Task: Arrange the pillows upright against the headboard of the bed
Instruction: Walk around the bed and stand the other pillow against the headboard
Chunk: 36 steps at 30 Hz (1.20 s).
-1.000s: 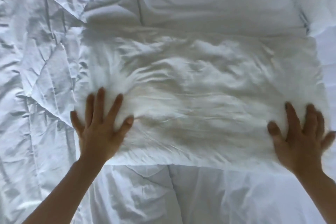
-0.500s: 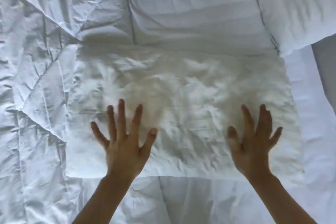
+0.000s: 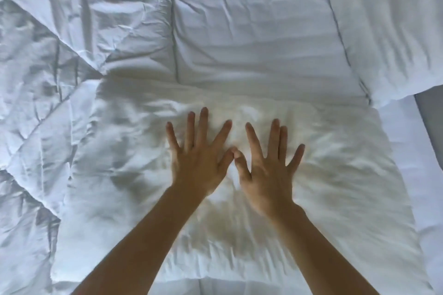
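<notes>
A single head-worn view looks forward and steeply down onto the bed from close above. A cream pillow (image 3: 323, 187) fills the middle and lower frame. Both forearms enter from the bottom edge, and the left hand (image 3: 199, 163) and right hand (image 3: 268, 175) sit near the centre. The crumpled duvet (image 3: 48, 79) runs off the left edge, and a white pillow (image 3: 388, 19) fills the top right corner.

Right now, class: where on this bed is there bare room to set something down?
Free: the strip of sheet between the pillow and the bed's right edge; the pillow's ends outside each hand. Crowded: its middle, under the left hand and right hand, thumbs touching; the duvet bunches on the left.
</notes>
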Available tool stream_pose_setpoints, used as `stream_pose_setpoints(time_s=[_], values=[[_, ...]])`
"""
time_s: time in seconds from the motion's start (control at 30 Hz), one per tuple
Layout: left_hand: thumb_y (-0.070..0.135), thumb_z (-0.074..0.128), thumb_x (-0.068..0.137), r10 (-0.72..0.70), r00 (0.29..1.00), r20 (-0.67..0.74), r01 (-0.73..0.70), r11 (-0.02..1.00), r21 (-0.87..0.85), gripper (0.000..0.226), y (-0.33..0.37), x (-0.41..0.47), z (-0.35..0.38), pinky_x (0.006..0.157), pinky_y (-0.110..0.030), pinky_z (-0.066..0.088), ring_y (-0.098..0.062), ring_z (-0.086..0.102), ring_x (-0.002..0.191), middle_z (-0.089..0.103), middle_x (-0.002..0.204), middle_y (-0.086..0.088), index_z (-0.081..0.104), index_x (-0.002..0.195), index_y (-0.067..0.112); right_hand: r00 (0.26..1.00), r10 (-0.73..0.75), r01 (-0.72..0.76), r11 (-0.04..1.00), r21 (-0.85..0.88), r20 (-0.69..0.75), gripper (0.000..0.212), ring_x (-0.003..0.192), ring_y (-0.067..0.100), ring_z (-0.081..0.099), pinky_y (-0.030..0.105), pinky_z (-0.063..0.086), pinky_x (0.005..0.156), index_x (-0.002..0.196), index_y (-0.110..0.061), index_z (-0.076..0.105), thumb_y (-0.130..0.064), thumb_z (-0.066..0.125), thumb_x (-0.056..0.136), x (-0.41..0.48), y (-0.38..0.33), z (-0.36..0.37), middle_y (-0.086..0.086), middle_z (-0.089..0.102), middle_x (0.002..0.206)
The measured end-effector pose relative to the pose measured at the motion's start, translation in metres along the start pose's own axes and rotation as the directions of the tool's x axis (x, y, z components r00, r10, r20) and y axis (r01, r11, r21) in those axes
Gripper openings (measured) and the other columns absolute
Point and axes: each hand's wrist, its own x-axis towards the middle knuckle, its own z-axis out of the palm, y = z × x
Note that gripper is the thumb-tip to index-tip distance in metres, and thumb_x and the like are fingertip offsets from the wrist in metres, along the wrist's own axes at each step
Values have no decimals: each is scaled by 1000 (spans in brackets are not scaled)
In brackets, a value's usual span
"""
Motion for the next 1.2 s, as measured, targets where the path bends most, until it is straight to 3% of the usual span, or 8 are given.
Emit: stream_pose_setpoints(time_s=[0.07, 0.4, 0.5, 0.57, 0.7, 0.87, 1.0, 1.2], values=[[71, 14, 97, 27, 1000, 10, -28, 997, 76, 66, -13, 60, 20, 114, -71, -4, -37, 15, 154, 16, 168, -10, 25, 156, 43, 998, -15, 12, 999, -49, -54, 58, 154, 27, -5, 62, -12, 116, 155, -46, 14, -65, 22, 100, 54, 7, 27, 9, -2, 167], [74, 3, 92, -74, 965, 251, 43, 991, 124, 71, -80, 96, 26, 120, -58, -2, -22, 10, 154, 16, 167, 0, 17, 155, 46, 955, 33, 38, 971, -234, 295, 75, 153, 25, -7, 58, -23, 112, 154, -46, 7, -78, 0, 86, 114, 38, 17, 7, 4, 167], [65, 15, 98, 54, 993, 107, -71, 985, 156, 60, -123, 111, 9, 111, -55, 29, -30, 43, 137, 49, 148, -3, 45, 143, 38, 962, 195, -126, 938, -323, 192, 78, 141, 35, 34, 61, 8, 117, 144, -39, 36, -75, -3, 86, 141, 132, -12, 17, 41, 150], [56, 18, 98, 214, 977, 19, -215, 967, 137, 60, -143, 124, 11, 92, -52, 45, -38, 59, 111, 63, 122, -10, 61, 126, 25, 969, 187, -129, 942, -309, 164, 84, 113, 39, 54, 53, 38, 102, 123, -25, 54, -68, -8, 86, 148, 188, -26, 17, 58, 117], [48, 29, 101, 266, 964, -6, -266, 963, 41, 49, -167, 162, 9, 81, -49, 49, -39, 58, 91, 52, 94, -11, 62, 94, 13, 961, 15, 88, 930, -357, 276, 63, 96, 32, 51, 45, 44, 85, 99, -24, 55, -64, 8, 90, 162, 232, -42, 2, 47, 86], [67, 30, 94, 43, 976, 212, -44, 999, -1, 48, -201, 147, -8, 80, -44, 48, -31, 57, 82, 53, 77, -3, 48, 75, 26, 997, -59, 68, 968, -240, 45, 36, 97, 33, 53, 43, 42, 81, 86, -13, 52, -48, 48, 95, 152, 222, -43, 6, 51, 85], [55, 22, 96, 419, 908, -15, -409, 894, 181, 44, -189, 107, -37, 70, -38, 35, -30, 62, 72, 35, 58, 10, 39, 67, 27, 990, -94, 63, 964, -260, -109, 40, 85, 37, 58, 39, 37, 69, 80, -9, 54, -46, 54, 94, 106, 216, -63, 16, 61, 81], [64, 8, 92, 460, 888, -33, -447, 876, 183, 56, -155, 43, -113, 74, -38, 47, -30, 69, 78, 67, 74, -3, 45, 92, 22, 996, -45, 20, 956, -291, -79, 54, 82, 38, 62, 41, 43, 68, 75, -9, 53, -58, 40, 95, 27, 187, -130, 16, 65, 78]])
